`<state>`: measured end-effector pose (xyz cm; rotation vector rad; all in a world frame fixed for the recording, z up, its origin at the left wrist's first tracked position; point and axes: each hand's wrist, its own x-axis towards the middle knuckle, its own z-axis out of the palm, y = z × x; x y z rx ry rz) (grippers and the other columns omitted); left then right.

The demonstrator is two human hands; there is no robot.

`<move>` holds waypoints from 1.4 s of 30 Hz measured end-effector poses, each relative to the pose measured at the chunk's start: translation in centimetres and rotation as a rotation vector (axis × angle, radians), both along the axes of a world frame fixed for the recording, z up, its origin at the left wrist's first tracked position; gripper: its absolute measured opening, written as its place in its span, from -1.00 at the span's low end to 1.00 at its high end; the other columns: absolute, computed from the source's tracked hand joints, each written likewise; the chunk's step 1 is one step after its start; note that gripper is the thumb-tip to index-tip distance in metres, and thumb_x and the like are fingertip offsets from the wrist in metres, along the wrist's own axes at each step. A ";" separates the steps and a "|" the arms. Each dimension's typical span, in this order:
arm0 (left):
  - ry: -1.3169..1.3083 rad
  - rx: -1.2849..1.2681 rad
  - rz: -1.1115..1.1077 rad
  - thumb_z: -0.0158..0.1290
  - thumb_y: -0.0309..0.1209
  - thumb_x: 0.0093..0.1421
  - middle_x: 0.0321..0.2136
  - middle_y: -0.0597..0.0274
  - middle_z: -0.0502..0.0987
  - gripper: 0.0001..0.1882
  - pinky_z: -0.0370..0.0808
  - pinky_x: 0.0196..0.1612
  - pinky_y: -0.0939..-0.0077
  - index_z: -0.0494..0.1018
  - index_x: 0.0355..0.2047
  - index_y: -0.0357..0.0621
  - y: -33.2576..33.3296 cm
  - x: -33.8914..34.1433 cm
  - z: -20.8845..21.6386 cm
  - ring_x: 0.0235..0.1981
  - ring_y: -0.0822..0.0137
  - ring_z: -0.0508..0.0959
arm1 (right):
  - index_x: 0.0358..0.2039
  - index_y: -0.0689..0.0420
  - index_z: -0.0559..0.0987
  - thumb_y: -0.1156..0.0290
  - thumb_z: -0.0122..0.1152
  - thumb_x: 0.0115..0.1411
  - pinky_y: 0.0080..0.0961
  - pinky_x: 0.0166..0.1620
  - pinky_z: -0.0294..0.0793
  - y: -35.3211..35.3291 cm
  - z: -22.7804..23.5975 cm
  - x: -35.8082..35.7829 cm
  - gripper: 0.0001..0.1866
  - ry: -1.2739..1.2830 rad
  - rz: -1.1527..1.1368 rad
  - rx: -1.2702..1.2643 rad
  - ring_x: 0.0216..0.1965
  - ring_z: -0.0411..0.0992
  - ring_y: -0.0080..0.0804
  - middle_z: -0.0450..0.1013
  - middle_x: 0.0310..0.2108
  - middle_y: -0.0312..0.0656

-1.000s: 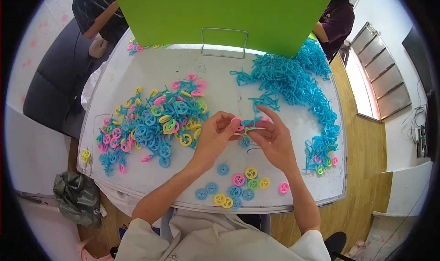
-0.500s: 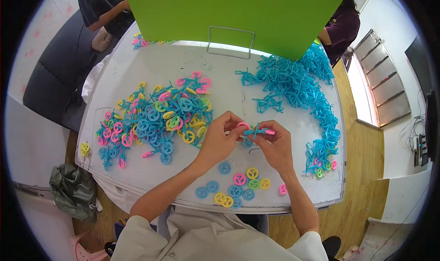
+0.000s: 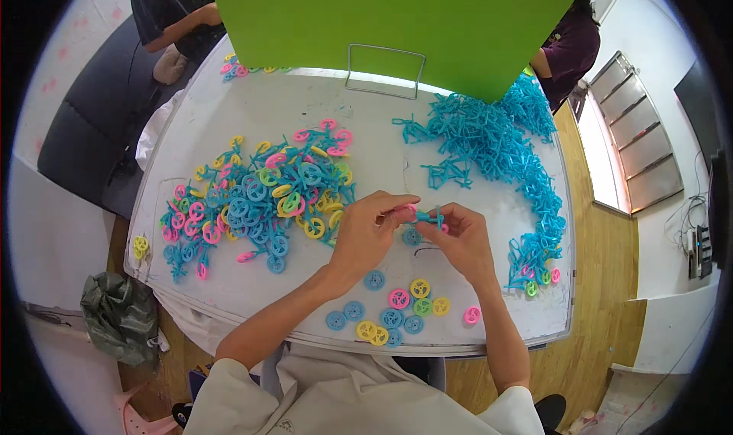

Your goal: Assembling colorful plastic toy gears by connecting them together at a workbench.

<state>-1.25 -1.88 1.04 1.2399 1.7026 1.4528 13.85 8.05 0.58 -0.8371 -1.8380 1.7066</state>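
Note:
Pinched between my two hands is a small blue plastic toy bike frame point(image 3: 428, 216). The fingers of my left hand point(image 3: 363, 235) are closed at its left end, around a pink wheel point(image 3: 411, 207). My right hand point(image 3: 466, 244) grips the other end, where a bit of pink shows; the fingertips partly hide how the parts meet. Just below the hands lies a single blue wheel point(image 3: 412, 236). Nearer to me, loose spoked wheels point(image 3: 395, 318) in blue, yellow, pink and green are spread on the white table point(image 3: 305, 309).
To the left is a heap of blue frames with coloured wheels point(image 3: 252, 198). Bare blue frames point(image 3: 481, 137) are piled at the right, trailing down that edge. A green panel point(image 3: 389, 30) with a wire handle point(image 3: 385, 70) stands across the far side. Two other people are partly visible behind it.
The frame has turned between my hands, so its right-hand pink wheel shows less. My left fingers now cover more of the left wheel. The piles and loose wheels look the same.

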 end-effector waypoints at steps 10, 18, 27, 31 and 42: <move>-0.274 0.102 0.007 -0.13 -0.65 0.28 -0.34 0.14 0.56 -0.79 0.53 -0.17 0.58 0.45 -0.14 -0.34 0.2 0.9 -1.7 -0.26 0.45 0.55 | -0.40 0.23 0.54 0.46 0.26 0.15 -0.70 -0.30 0.44 -0.2 -0.4 0.3 -0.89 0.073 -0.032 -0.153 -0.41 0.48 -0.63 0.54 -0.41 -0.27; -0.070 0.226 0.135 -0.13 -0.77 0.13 -0.43 0.03 0.60 -0.75 0.53 -0.30 0.54 0.47 -0.24 -0.34 -0.1 2.0 -1.6 -0.35 0.32 0.64 | -0.34 0.18 0.54 0.36 0.23 0.20 -0.60 -0.15 0.44 -0.8 -1.4 -0.1 -0.85 0.188 -0.055 -0.550 -0.35 0.47 -0.58 0.52 -0.39 -0.29; 0.146 0.266 0.170 -0.14 -0.78 0.11 -0.40 -0.05 0.60 -0.74 0.56 -0.32 0.44 0.45 -0.23 -0.33 -0.2 2.5 -1.7 -0.34 0.17 0.65 | -0.33 0.17 0.51 0.35 0.22 0.21 -0.54 -0.11 0.46 -1.1 -1.9 0.0 -0.84 0.262 -0.099 -0.882 -0.33 0.45 -0.55 0.48 -0.38 -0.29; -0.076 0.210 0.120 -0.16 -0.79 0.14 -0.33 -0.07 0.60 -0.76 0.57 -0.28 0.47 0.42 -0.24 -0.36 0.0 2.5 -1.2 -0.28 0.19 0.64 | -0.42 0.18 0.50 0.35 0.24 0.20 -0.69 -0.29 0.38 -2.3 -1.8 -1.0 -0.82 0.224 -0.244 -0.348 -0.45 0.38 -0.67 0.47 -0.49 -0.33; -0.306 0.196 0.113 -0.18 -0.76 0.20 -0.24 -0.05 0.57 -0.85 0.56 -0.19 0.51 0.37 -0.29 -0.39 0.2 2.7 -1.7 -0.21 0.26 0.61 | -0.52 0.21 0.48 0.42 0.26 0.19 -0.74 -0.54 0.15 -4.2 -1.5 -1.8 -0.80 0.170 -0.440 0.038 -0.58 0.18 -0.76 0.41 -0.60 -0.38</move>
